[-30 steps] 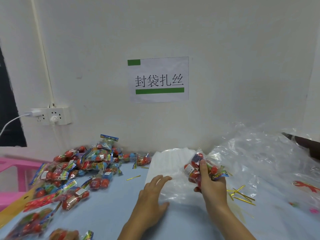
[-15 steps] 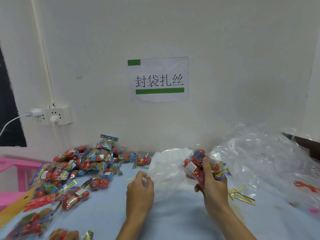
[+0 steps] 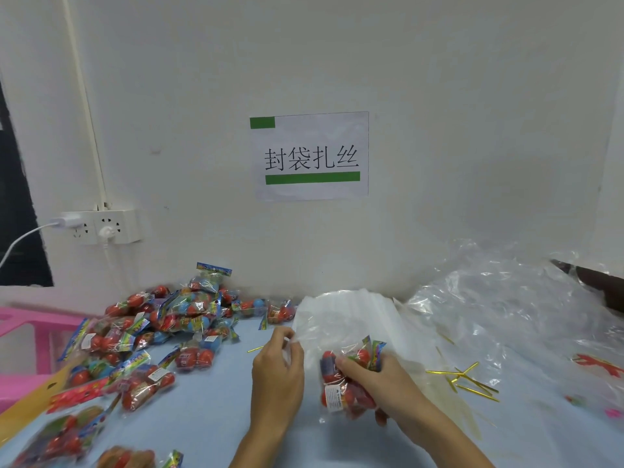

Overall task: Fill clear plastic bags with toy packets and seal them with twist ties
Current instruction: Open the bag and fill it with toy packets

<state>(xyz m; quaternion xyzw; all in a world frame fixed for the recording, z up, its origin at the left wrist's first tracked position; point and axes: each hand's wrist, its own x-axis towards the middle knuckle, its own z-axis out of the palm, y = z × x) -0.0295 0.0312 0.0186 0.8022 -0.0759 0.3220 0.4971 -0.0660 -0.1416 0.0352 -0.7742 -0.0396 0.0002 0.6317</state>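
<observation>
Beside the left hand (image 3: 277, 368) pinching a limp, slippery bag (image 3: 332, 319), the right hand (image 3: 378, 383) grips crinkly toy packets (image 3: 341, 390); best held at its rim.

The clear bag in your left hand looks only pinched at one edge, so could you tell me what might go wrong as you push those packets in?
1. The left hand pinches the clear bag at one edge only; the mouth may sag shut.
2. The right hand grips several toy packets at once; one could slip out.
3. The twist ties lie loose beside the right wrist and could get swept away.
</observation>
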